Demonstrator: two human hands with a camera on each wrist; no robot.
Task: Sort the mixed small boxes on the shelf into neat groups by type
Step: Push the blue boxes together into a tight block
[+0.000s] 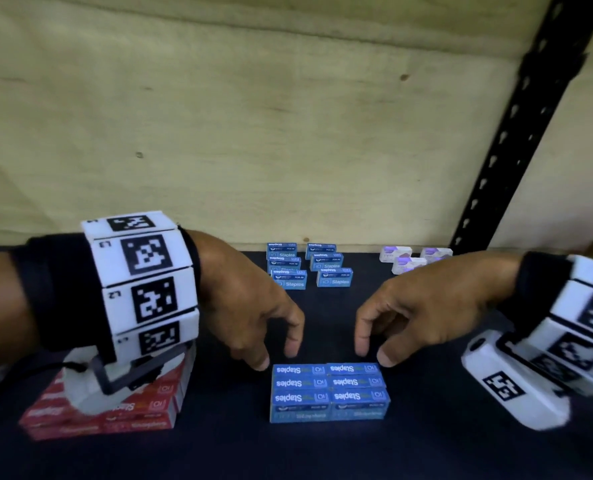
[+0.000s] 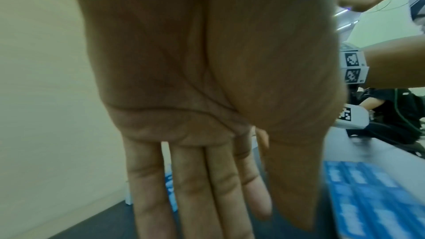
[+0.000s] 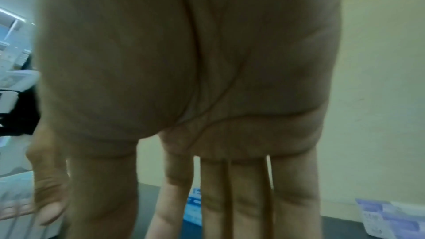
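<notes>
A tidy two-layer block of blue staple boxes (image 1: pixel 329 393) lies on the dark shelf near the front. My left hand (image 1: pixel 281 348) hangs over its rear left corner and my right hand (image 1: pixel 374 348) over its rear right corner. Both have relaxed, downward-pointing fingers and hold nothing. The thumb tips sit at the block's back corners; contact is unclear. The left wrist view shows straight fingers (image 2: pixel 195 188) with the blue block (image 2: pixel 372 197) to the right. In the right wrist view, straight fingers (image 3: pixel 248 197) partly hide a blue box (image 3: pixel 194 206).
More blue boxes (image 1: pixel 305 268) stand grouped at the back, with purple-and-white boxes (image 1: pixel 409 259) (image 3: pixel 391 217) to their right. Red boxes (image 1: pixel 108 410) are stacked front left under my left wrist. A black perforated upright (image 1: pixel 517 133) rises at the right, and a plywood wall (image 1: pixel 253 133) closes the back.
</notes>
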